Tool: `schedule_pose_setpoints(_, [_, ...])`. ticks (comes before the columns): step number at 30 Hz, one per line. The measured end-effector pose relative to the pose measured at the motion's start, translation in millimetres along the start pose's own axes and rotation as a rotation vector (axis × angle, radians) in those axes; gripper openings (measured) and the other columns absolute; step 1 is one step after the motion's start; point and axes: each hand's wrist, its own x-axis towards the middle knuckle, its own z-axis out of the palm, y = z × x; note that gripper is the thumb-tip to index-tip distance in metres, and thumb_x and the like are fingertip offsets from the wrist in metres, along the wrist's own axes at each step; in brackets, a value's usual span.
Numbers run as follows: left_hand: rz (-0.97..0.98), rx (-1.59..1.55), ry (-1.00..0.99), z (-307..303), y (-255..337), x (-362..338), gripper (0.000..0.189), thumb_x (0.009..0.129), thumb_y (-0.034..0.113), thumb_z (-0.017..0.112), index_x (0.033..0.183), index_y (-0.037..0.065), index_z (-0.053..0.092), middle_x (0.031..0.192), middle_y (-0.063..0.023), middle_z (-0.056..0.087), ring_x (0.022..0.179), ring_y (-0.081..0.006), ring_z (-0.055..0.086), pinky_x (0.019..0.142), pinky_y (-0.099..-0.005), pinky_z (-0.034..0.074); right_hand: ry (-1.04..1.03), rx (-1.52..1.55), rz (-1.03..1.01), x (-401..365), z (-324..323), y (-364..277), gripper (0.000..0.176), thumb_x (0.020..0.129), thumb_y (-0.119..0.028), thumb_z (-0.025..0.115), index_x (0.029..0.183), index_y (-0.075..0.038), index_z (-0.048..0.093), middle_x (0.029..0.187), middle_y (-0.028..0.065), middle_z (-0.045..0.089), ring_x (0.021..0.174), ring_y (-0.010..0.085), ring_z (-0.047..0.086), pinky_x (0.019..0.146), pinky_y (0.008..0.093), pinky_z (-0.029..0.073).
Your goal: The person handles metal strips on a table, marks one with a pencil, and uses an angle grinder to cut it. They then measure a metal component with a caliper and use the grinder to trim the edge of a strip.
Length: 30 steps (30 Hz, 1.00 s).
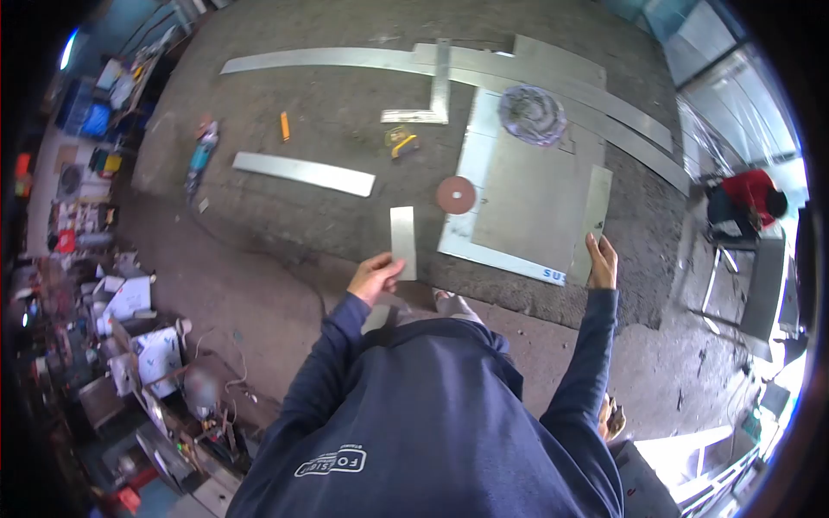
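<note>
My left hand (374, 276) is closed on the lower end of a short metal strip (402, 237), held upright near the table's front edge. My right hand (604, 262) pinches a longer metal strip (597, 200) along the right side of a metal sheet (535, 207). White-blue film with printed letters borders the sheet's left and front edges. A reddish-brown abrasive disc (456, 195) lies on the sheet's left edge. Near its back sits a round, clear plastic-wrapped bundle (532, 115). Another metal strip (302, 173) lies flat on the left.
Behind lie a steel square (441, 91), a yellow tape measure (403, 145) and long metal strips (319, 60). An angle grinder (202, 155) and a slim orange tool (285, 127) rest at left. A person in red (744, 198) is at far right.
</note>
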Motion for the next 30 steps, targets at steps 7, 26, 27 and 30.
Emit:
schedule_pose_setpoints(7, [0.261, -0.14, 0.122, 22, 1, -55, 0.032, 0.092, 0.024, 0.07, 0.113, -0.001, 0.07, 0.091, -0.0015, 0.068, 0.073, -0.0081, 0.059, 0.062, -0.0237, 0.048, -0.494, 0.176, 0.081, -72, 181, -6, 0.025, 0.09, -0.013, 0.072, 0.108, 0.004, 0.069, 0.097, 0.0029, 0.069, 0.085, 0.0087, 0.061, 0.076, 0.0239, 0.049])
schedule_pose_setpoints(26, [0.767, -1.146, 0.707, 91, -371, -324, 0.043, 0.098, 0.009, 0.05, 0.139, -0.003, 0.041, 0.131, -0.0136, 0.054, 0.12, -0.0238, 0.054, 0.103, -0.0368, 0.044, -2.09, -0.451, -0.225, -406, 246, 116, 0.032, 0.085, -0.02, 0.074, 0.106, 0.003, 0.068, 0.09, 0.0181, 0.071, 0.081, 0.017, 0.066, 0.077, 0.0339, 0.053])
schedule_pose_setpoints(27, [0.803, -1.277, 0.688, 104, -385, -336, 0.043, 0.099, 0.009, 0.049, 0.139, -0.003, 0.041, 0.131, -0.0135, 0.054, 0.121, -0.0245, 0.054, 0.105, -0.0375, 0.042, -2.145, -0.482, -0.182, -421, 230, 128, 0.033, 0.084, -0.022, 0.075, 0.107, 0.002, 0.068, 0.092, 0.0183, 0.071, 0.082, 0.0188, 0.067, 0.078, 0.0351, 0.052])
schedule_pose_setpoints(30, [0.71, -1.208, 0.94, 135, -408, -358, 0.042, 0.1, 0.013, 0.049, 0.139, -0.003, 0.043, 0.129, -0.0119, 0.056, 0.119, -0.0231, 0.054, 0.104, -0.0361, 0.041, -2.226, -0.647, -0.11, -455, 196, 126, 0.038, 0.082, -0.029, 0.076, 0.107, -0.001, 0.069, 0.097, 0.0185, 0.072, 0.084, 0.0274, 0.069, 0.08, 0.0367, 0.053])
